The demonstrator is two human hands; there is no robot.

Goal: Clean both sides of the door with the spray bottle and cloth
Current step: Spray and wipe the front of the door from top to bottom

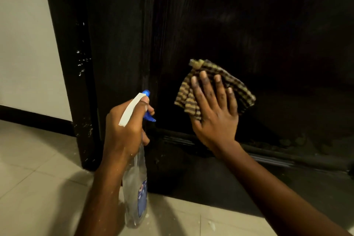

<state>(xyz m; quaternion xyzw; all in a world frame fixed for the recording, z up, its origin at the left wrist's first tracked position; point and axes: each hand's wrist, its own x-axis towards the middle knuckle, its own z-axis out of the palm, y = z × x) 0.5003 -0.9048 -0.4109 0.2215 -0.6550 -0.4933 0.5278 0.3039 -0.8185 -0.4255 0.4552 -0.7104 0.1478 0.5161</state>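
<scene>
Door (268, 25): dark wood, lower panel fills the view | right hand (216, 109): fingers straight and spread, pressing striped cloth (242, 87) flat on the panel | left hand (124, 128): curled round spray bottle (135, 188) neck, nozzle toward door | surroundings: frame (76, 73) (white flecks), tiled floor (38, 178), white wall (24, 44).

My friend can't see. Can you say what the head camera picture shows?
The right hand presses a striped cloth flat on a dark door. The left hand grips a spray bottle beside it.
</scene>
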